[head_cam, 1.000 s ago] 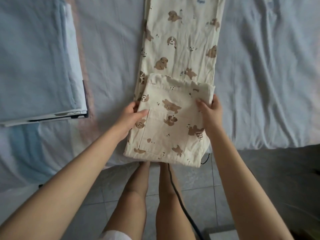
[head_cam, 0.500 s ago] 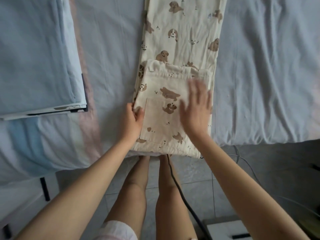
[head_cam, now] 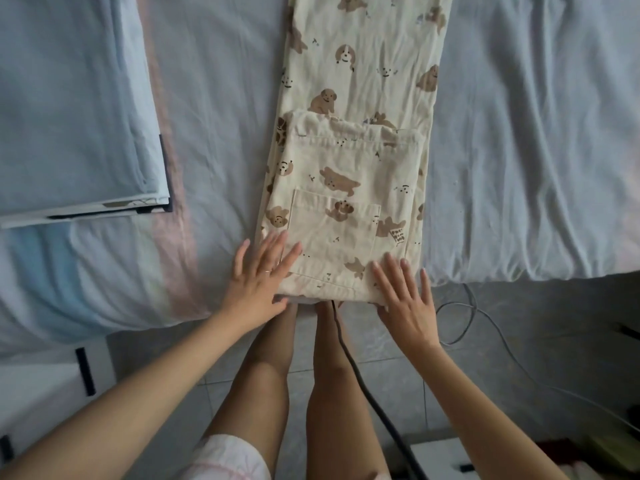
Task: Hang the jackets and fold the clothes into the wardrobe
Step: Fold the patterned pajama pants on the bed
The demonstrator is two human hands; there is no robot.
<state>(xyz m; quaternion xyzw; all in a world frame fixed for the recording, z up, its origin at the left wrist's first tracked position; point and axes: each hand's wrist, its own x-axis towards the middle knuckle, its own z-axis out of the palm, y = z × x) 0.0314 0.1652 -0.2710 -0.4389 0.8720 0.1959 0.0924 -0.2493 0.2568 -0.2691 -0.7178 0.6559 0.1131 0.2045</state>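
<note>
The cream trousers point(head_cam: 362, 74), printed with small brown dogs, lay lengthwise on the bed point(head_cam: 526, 161), running from the top edge of the frame down to the centre. Their near end was folded back over the rest, making a doubled, roughly square panel point(head_cam: 349, 168) in mid-frame. This panel showed a gathered hem along its upper edge and a patch pocket point(head_cam: 332, 237) stitched on its lower half. The panel's bottom edge sat at the edge of the bed. The cloth looked lightly creased. The left hand point(head_cam: 258, 282) lay flat at its lower left corner, the right hand point(head_cam: 407, 299) flat at its lower right.
</note>
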